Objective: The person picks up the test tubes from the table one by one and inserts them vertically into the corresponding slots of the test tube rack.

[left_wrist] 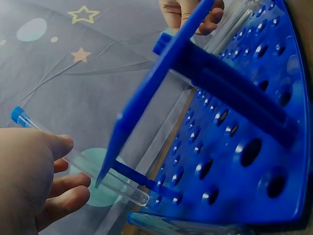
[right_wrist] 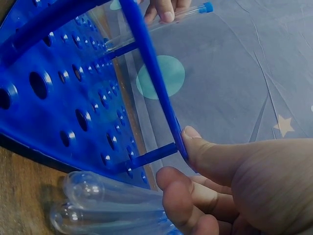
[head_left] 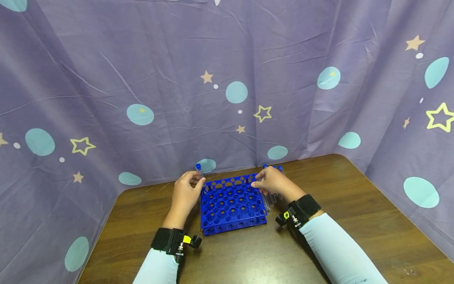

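Note:
A clear test tube [left_wrist: 105, 178] with a blue cap is pinched by my left hand [head_left: 186, 191] at the rack's back left corner. It leans, and its rounded end is close to the holes of a lower tier; I cannot tell whether it is inside one. The blue test tube rack [head_left: 232, 205] lies between both hands, its tiers full of round holes. My right hand [head_left: 274, 182] grips the rack's upper plate at the back right corner, thumb [right_wrist: 195, 147] against the edge and fingers curled below. Several capped tubes [right_wrist: 112, 208] lie beneath that hand, beside the rack.
A brown wooden table [head_left: 241, 256] carries everything. Directly behind it hangs a purple curtain [head_left: 184, 126] with stars and dots, which also closes in both sides. Another tube-like clear piece [left_wrist: 181, 225] shows at the rack's left side.

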Demonstrator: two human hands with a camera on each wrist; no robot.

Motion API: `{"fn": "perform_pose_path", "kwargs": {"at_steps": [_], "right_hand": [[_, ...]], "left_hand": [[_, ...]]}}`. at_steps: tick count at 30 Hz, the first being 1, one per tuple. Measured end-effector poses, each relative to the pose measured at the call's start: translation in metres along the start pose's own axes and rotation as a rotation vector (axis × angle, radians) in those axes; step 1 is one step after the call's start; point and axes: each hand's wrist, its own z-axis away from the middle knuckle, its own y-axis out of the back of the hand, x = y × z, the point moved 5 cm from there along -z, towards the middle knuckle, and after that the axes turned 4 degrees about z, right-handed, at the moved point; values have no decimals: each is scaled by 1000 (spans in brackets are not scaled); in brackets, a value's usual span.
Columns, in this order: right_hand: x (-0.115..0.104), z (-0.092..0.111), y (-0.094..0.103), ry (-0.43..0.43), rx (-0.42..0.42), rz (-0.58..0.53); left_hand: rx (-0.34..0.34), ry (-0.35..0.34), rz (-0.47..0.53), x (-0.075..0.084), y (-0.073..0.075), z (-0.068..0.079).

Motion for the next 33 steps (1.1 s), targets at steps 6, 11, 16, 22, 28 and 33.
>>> {"fn": "perform_pose_path", "kwargs": {"at_steps": [6,11,16,22,28,33], "right_hand": [[0,0,0,-12,0,6],[0,0,0,-14,-8,14],[0,-1,0,-16,-14,18],[0,0,0,-13,-12,16],[1,-1,0,-8,-11,17],[1,0,0,0,-2,19]], "left_hand": [[7,-10,-5,-3,-1,-1],[-2,-2,-12,-5,-2,-1],[-8,2,-5,-6,-2,-1],[-9,15,-10,-6,-1,-1],[-2,4,-26,-6,0,-1],[-13,7,-30,-5,0,-1]]}}
